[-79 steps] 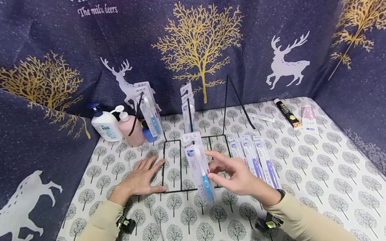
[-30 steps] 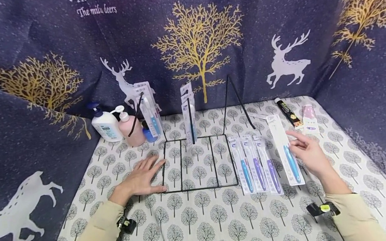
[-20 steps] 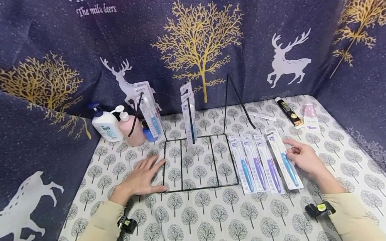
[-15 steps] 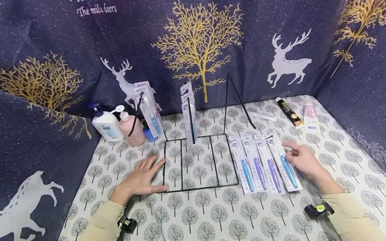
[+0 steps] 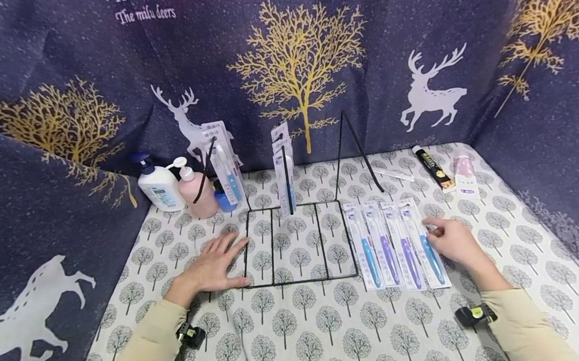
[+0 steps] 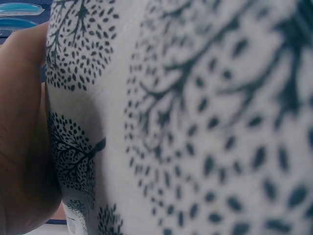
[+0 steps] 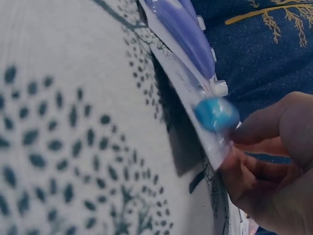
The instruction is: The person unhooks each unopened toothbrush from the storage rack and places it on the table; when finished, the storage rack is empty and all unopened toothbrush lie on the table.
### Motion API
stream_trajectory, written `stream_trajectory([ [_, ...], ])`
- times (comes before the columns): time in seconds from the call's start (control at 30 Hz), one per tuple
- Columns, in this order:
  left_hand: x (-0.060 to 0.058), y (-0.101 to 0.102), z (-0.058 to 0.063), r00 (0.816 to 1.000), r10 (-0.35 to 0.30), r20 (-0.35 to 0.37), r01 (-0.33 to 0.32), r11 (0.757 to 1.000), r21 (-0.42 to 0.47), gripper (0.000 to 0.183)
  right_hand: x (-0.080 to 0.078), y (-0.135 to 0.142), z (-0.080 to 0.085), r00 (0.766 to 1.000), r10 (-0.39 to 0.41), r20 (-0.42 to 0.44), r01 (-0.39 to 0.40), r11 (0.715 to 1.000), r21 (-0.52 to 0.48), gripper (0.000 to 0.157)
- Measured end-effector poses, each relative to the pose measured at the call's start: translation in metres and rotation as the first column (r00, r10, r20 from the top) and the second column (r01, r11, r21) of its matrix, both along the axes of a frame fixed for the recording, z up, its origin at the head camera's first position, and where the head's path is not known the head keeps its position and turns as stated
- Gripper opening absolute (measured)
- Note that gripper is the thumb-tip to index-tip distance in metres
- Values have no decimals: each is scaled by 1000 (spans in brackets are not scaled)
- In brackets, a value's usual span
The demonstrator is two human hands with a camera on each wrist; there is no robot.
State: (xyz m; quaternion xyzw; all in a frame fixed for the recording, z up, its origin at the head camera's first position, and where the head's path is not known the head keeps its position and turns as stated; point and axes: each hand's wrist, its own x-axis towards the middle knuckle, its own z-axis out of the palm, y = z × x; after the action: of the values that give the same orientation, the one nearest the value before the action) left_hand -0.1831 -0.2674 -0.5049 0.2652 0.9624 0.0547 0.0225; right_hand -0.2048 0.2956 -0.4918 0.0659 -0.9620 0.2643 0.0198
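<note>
Nearest, two beige sleeves (image 5: pixel 133 355) reach in over a white tablecloth (image 5: pixel 311 350) printed with grey trees, a small black camera (image 5: pixel 193 336) worn on each wrist. The left hand (image 5: pixel 214 266) lies palm down with its fingers spread, grasping nothing, its thumb and fingertips at the left side of a black wire rack (image 5: pixel 299 282). The right hand (image 5: pixel 455 241) pinches the right edge of a packaged blue toothbrush (image 5: pixel 435 256), thumb above and fingers below. That pack is the rightmost of four lying side by side to the right of the rack; the other three hold, from the left, one blue brush (image 5: pixel 371 263) and two purple brushes (image 5: pixel 390 261). Farther back, more toothbrush packs (image 5: pixel 225 169) hang from the rack's left and middle hooks. Behind the left hook stand a white pump bottle (image 5: pixel 161 190), a pink one (image 5: pixel 199 199) and a small blue bottle (image 5: pixel 225 199). Far right lie a black tube (image 5: pixel 431 165) and a pink-and-white tube (image 5: pixel 465 175). A dark blue curtain (image 5: pixel 380 32) with deer and golden trees hangs behind everything.
</note>
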Motion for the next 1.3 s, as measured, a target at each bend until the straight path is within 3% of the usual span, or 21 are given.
stream_trajectory([
  [0.27, -1, -1, -1, 1000, 4, 5, -4, 1000, -8, 98, -1, -5, 4, 998, -40, -49, 46, 990, 132, 38],
  [0.5, -2, -1, -4, 1000, 2, -7, -2, 1000, -9, 98, -2, -4, 2, 997, -61, -48, 67, 988, 136, 33],
  [0.63, -2, 1, -2, 1000, 3, 3, -3, 1000, -11, 98, -4, -9, 3, 989, -46, -141, 53, 998, 41, 27],
  [0.77, -2, 0, -3, 1000, 3, 4, -3, 1000, -12, 98, -9, -30, 13, 974, -5, -226, -28, 989, -142, 23],
  [0.87, -2, -1, -3, 1000, 3, 1, -3, 1000, -8, 99, -13, -53, 26, 963, 54, -265, -134, 945, -298, 24],
  [1.0, -1, 0, -1, 1000, 0, -10, 0, 1000, -7, 99, -13, -87, 50, 948, 139, -287, -264, 846, -462, 27],
  [1.1, 0, -1, -1, 1000, 2, -13, -2, 1000, -7, 99, -14, -112, 64, 940, 189, -283, -316, 794, -519, 29],
  [1.3, 0, -2, 0, 1000, -1, -1, 1, 1000, -10, 98, -27, -152, 73, 924, 254, -285, -379, 702, -603, 31],
])
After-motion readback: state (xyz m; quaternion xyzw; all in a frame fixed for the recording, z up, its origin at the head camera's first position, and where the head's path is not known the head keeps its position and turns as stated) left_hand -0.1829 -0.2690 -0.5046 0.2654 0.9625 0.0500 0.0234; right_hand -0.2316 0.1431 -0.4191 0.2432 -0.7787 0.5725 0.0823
